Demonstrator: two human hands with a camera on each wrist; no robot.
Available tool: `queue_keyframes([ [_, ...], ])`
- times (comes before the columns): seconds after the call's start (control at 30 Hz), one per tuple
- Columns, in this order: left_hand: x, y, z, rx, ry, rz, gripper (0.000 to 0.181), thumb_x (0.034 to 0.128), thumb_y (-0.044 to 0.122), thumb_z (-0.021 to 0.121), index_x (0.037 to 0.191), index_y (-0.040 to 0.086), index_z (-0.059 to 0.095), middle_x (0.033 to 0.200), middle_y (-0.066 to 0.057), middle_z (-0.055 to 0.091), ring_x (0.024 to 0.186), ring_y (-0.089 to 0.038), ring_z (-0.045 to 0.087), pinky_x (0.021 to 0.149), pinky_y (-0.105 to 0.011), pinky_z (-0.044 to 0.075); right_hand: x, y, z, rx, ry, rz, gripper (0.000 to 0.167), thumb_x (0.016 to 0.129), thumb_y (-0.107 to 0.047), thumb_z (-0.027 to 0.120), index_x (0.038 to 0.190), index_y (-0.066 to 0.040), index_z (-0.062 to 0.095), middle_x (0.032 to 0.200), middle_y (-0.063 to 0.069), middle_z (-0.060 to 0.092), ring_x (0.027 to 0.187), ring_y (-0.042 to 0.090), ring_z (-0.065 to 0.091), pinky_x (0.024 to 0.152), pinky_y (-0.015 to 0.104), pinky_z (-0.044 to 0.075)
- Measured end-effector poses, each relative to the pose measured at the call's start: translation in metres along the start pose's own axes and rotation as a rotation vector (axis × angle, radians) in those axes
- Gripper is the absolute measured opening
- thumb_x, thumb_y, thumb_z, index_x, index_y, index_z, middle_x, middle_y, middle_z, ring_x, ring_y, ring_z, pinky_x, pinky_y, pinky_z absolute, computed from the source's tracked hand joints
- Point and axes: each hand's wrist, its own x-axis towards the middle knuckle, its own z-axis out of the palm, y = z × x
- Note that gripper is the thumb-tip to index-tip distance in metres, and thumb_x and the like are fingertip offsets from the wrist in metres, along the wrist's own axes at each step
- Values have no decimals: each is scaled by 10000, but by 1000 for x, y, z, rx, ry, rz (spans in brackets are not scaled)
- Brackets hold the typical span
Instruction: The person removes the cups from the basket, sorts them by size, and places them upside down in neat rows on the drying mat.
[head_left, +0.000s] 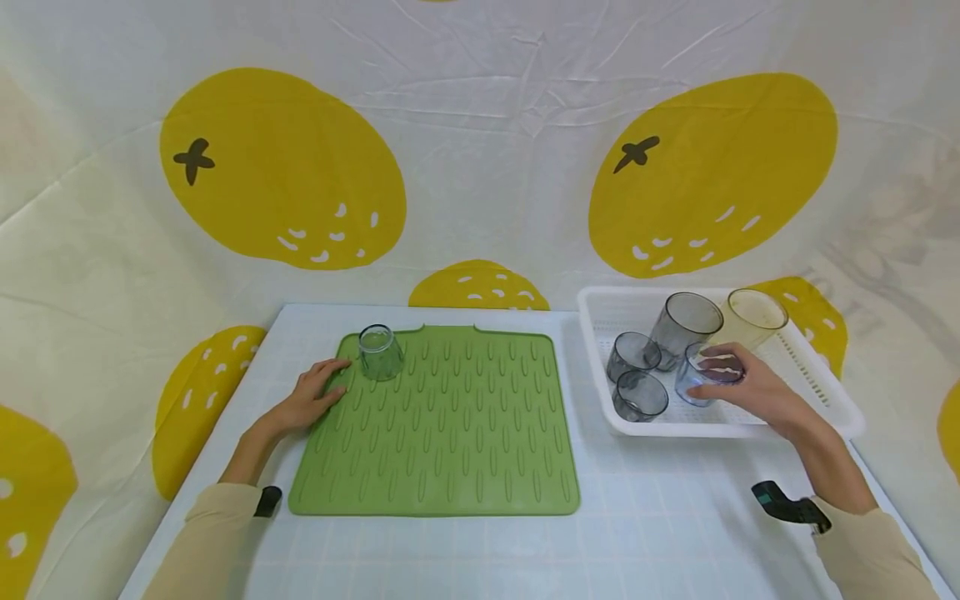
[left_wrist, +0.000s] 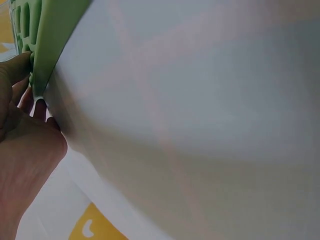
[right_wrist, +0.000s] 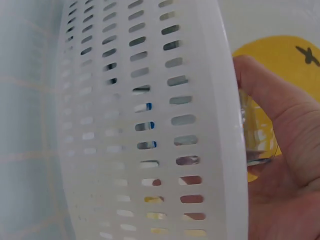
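A green drying mat (head_left: 450, 425) with raised ridges lies on the table. At its left edge rests my left hand (head_left: 303, 402), fingers loosely extended and touching the mat; the left wrist view shows the thumb (left_wrist: 20, 66) against it. An upside-down clear glass (head_left: 381, 358) stands on the mat's back left corner, close to those fingertips. My right hand (head_left: 761, 390) reaches into the white plastic basket (head_left: 690, 429) and grips a bluish glass (head_left: 686, 385) near its rim. In the right wrist view the basket wall (right_wrist: 210, 150) hides most of that glass.
Around the bluish glass in the basket are two small grey glasses (head_left: 633, 354), a taller grey glass (head_left: 686, 325) and a yellowish glass (head_left: 757, 312). A white cloth (head_left: 495, 183) with yellow fruit prints hangs behind the table.
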Motion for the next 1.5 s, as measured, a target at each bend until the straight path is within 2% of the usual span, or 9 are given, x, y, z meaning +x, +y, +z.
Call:
queue_keyframes([
  [0.07, 0, 0, 0, 2, 1, -3, 466, 1075, 50, 507, 1495, -105, 375, 1519, -381, 299, 1397, -567, 213, 1084, -714, 180, -2, 0, -1, 37, 11, -11, 740, 970, -279, 741, 1513, 2, 323, 1459, 253, 481, 1064, -74, 518, 854, 199, 494],
  [0.13, 0, 0, 0, 7, 4, 0, 465, 1074, 47, 506, 1492, -109, 375, 1516, -383, 302, 1395, -566, 219, 1084, -711, 181, -4, 0, -2, 76, 21, -23, 726, 977, -251, 735, 1519, -11, 316, 1466, 223, 462, 1049, -132, 506, 827, 153, 500],
  [0.4, -2, -1, 1, 25, 7, 9, 463, 1073, 40, 502, 1489, -117, 373, 1511, -380, 312, 1393, -554, 240, 1083, -695, 196, -10, -11, 0, 163, 59, -57, 640, 982, -232, 732, 1509, -178, 372, 1475, 151, 428, 1107, -75, 500, 837, 133, 501],
  [0.57, -2, 1, 0, 20, 8, 6, 464, 1074, 44, 502, 1491, -112, 371, 1513, -375, 307, 1388, -553, 236, 1078, -701, 201, -13, -20, 4, 206, 75, -93, 644, 995, -207, 713, 1541, -233, 373, 1398, -44, 470, 1141, -49, 494, 849, 122, 491],
  [0.67, -2, 3, 0, 19, 8, 4, 464, 1075, 42, 499, 1491, -114, 368, 1513, -378, 303, 1389, -556, 231, 1079, -703, 196, -14, -26, 9, 239, 89, -111, 651, 992, -184, 715, 1546, -249, 380, 1367, -112, 472, 1164, -51, 479, 853, 113, 484],
  [1.0, -2, 6, 0, 26, 3, 4, 464, 1076, 50, 507, 1492, -106, 373, 1511, -354, 322, 1368, -534, 263, 1060, -681, 230, -10, -51, 26, 384, 127, -187, 655, 969, -78, 723, 1536, -215, 425, 1358, -95, 517, 1208, 5, 501, 879, 126, 494],
  [1.13, -2, 7, -1, 26, 0, 7, 465, 1075, 51, 511, 1490, -107, 374, 1513, -349, 323, 1375, -530, 262, 1064, -678, 229, -5, -59, 32, 482, 121, -213, 642, 962, -30, 714, 1521, -198, 448, 1358, -67, 526, 1210, 50, 518, 902, 125, 478],
  [1.27, -2, 7, -1, 22, -5, -6, 468, 1077, 57, 510, 1496, -99, 371, 1521, -353, 307, 1369, -543, 254, 1066, -702, 232, 0, -64, 39, 564, 105, -239, 617, 965, -8, 699, 1504, -193, 463, 1362, -54, 536, 1190, 39, 562, 925, 128, 468],
  [1.5, -2, -4, 1, 60, 48, 103, 458, 1067, 84, 523, 1450, -130, 393, 1452, -367, 355, 1297, -533, 300, 992, -644, 254, 5, -77, 51, 632, 85, -252, 609, 977, -16, 686, 1515, -161, 442, 1384, -40, 542, 1228, 67, 570, 951, 136, 477],
])
